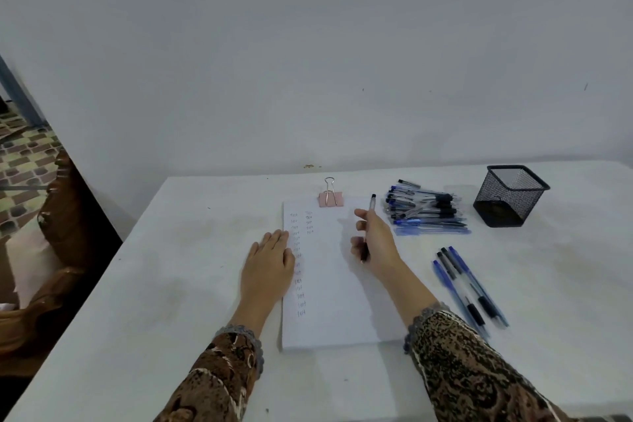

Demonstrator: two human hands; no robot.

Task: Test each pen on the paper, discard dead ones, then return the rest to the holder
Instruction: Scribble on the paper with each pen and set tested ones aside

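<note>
Laid flat, palm down, on the left edge of the paper pad (pixel 329 284): left hand (pixel 269 260), fingers straight and together, wrist toward the near edge of the table (pixel 171 267). Curled round a clear-barrelled pen (pixel 371 205): right hand (pixel 375 243), with the pen's black end pointing up toward the far edge and its tip down over the right half of the sheet; touching the paper or just above it, impossible to tell.

Near the middle of the table, the pad, long side running from near edge to far edge, clamped at its far end by a pink binder clip (pixel 330 197) with one wire handle raised. Down the left part of the page, two columns of small handwritten marks (pixel 299 284), the longer one running under the left hand's fingertips.

Right of the pad's far corner, close to the far edge, a heap of blue and black pens (pixel 426 211) lying crosswise. Further right, toward the far right corner and apart from the heap, an upright black wire-mesh holder (pixel 510 197). Between the pad and the right edge, nearer than the heap, a smaller group of pens (pixel 469 288), side by side and slanted, just beside the patterned right sleeve (pixel 462 363).
</note>
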